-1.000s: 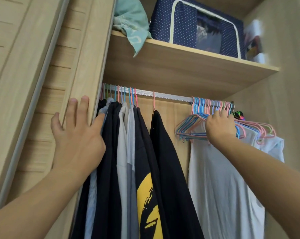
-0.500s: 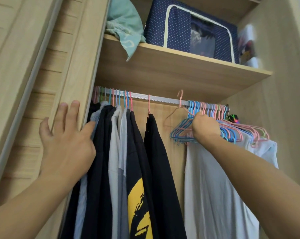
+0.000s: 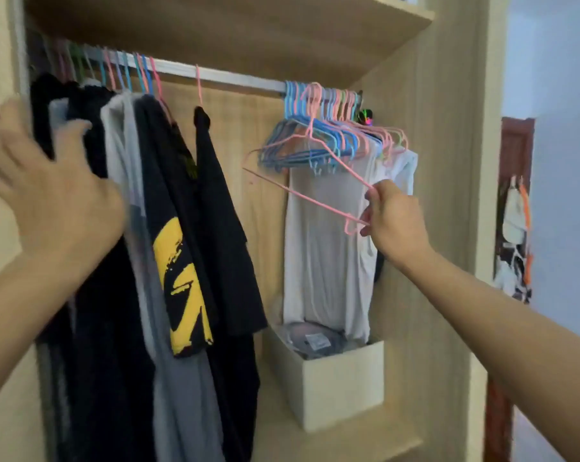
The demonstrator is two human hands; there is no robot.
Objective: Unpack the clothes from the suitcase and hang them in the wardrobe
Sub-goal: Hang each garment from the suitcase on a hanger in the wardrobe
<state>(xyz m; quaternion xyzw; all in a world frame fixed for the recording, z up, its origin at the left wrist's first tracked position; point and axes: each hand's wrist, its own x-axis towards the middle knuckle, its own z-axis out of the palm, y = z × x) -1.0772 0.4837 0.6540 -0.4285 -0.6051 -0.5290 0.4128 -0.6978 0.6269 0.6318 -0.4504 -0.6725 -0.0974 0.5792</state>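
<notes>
My right hand [image 3: 393,218] pinches the lower corner of a pink wire hanger [image 3: 310,135], held free in front of the bunch of empty blue and pink hangers [image 3: 335,141] on the metal rail [image 3: 235,80]. A white garment [image 3: 328,248] hangs under that bunch. My left hand [image 3: 53,191], blurred and with fingers spread, is in front of the dark hanging clothes [image 3: 95,228] at the left. A black shirt with a yellow print [image 3: 181,281] and another black shirt [image 3: 225,228] hang beside them. No suitcase is in view.
A cream box [image 3: 345,378] holding folded items stands on the wardrobe's lower shelf [image 3: 315,441]. A wooden shelf [image 3: 248,31] runs above the rail. Right of the wardrobe's side panel [image 3: 448,228], a door with hanging items [image 3: 515,221] shows.
My right hand has pulled one pink hanger off the rail and down to the right. My left hand has left the door edge and moved over the dark clothes. The view dropped lower.
</notes>
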